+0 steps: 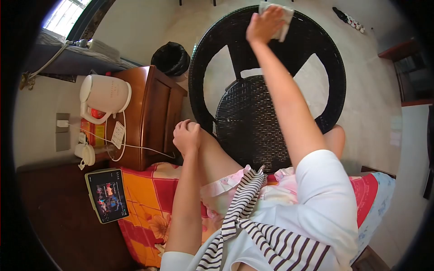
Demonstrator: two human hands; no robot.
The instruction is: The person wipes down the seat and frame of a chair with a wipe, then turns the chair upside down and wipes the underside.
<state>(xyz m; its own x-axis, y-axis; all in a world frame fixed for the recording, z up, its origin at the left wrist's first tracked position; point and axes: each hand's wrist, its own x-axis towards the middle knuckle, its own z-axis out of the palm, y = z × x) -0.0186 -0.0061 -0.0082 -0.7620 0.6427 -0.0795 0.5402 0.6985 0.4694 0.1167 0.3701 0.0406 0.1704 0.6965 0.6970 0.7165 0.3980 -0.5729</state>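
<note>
Woven chair point(246, 119) stands within reach before me, so my right hand point(266, 26), fingers extended and unclenched, likely presses the cloth point(287, 21) against its far rim point(242, 20), while my left hand point(186, 137) seems braced on a knee point(204, 137), its grip unclear.

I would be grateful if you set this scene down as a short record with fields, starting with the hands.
Right hand: flat on a pale cloth
Left hand: resting on the left leg, holding nothing visible
Cloth position: far side of the black woven frame
Frame shape: round rim with large gaps, smaller woven disc within it
Cabinet: wooden, with a white kettle on top
Bin: beyond the cabinet, black liner
Tablet: to the person's left, screen lit
</note>
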